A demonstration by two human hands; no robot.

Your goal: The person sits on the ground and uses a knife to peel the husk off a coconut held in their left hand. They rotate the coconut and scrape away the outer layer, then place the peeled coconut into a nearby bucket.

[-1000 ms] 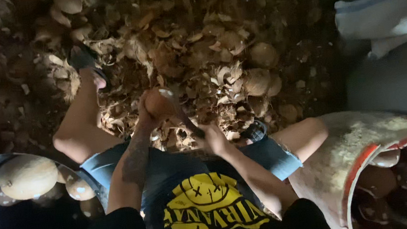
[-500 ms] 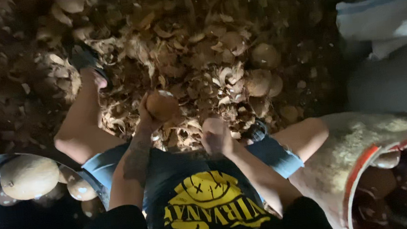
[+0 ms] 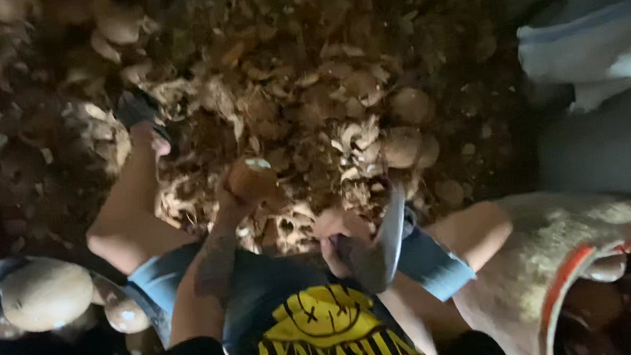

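My left hand (image 3: 228, 202) grips a brown, partly husked coconut (image 3: 252, 178) and holds it up above the husk pile between my knees. My right hand (image 3: 341, 232) is closed on the handle of a broad, curved blade (image 3: 387, 241). The blade is drawn back near my chest, to the right of the coconut and apart from it. My tattooed left forearm runs up from the dark shirt with its yellow print.
A deep pile of dry coconut husks (image 3: 301, 102) covers the ground ahead. A blue tub (image 3: 150, 287) at the left holds pale peeled coconuts (image 3: 44, 292). A woven sack (image 3: 558, 255) of dark coconuts stands at the right. A white sack (image 3: 600, 38) lies at upper right. My sandalled foot (image 3: 141, 116) rests on the husks.
The blade was against the coconut a second ago. My right hand has since pulled it back toward my body and lifted it. The coconut stays held in about the same place.
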